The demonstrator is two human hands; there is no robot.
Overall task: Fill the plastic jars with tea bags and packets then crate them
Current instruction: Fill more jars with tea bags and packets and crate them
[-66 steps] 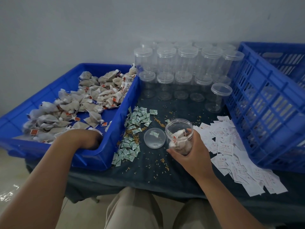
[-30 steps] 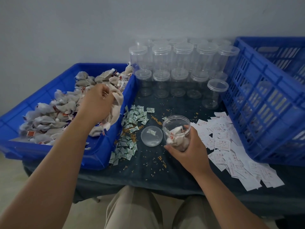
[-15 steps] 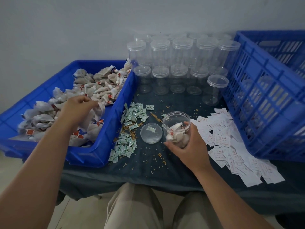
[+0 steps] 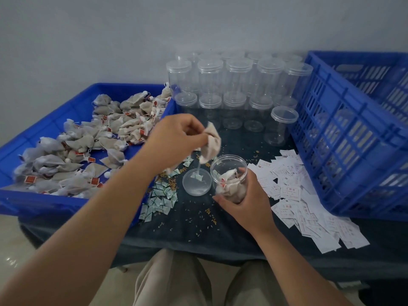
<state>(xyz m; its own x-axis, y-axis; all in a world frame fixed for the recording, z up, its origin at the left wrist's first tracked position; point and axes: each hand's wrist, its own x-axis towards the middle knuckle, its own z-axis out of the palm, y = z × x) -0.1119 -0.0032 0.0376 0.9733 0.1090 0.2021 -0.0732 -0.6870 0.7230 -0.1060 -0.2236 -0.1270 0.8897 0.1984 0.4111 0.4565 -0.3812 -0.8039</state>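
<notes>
one open jar (image 4: 228,167) gripped in right hand (image 4: 247,206), left hand (image 4: 176,135) pinching tea bags (image 4: 210,144), one loose lid (image 4: 197,183)

One head-worn wide-angle view looks forward and down, close over the table (image 4: 220,235) toward the wall (image 4: 110,29)

My left hand (image 4: 176,135) pinches tea bags (image 4: 211,144) just above the open jar (image 4: 229,171), which my right hand (image 4: 245,203) grips. Its lid (image 4: 196,186) lies beside it on the desk (image 4: 220,235).
</notes>
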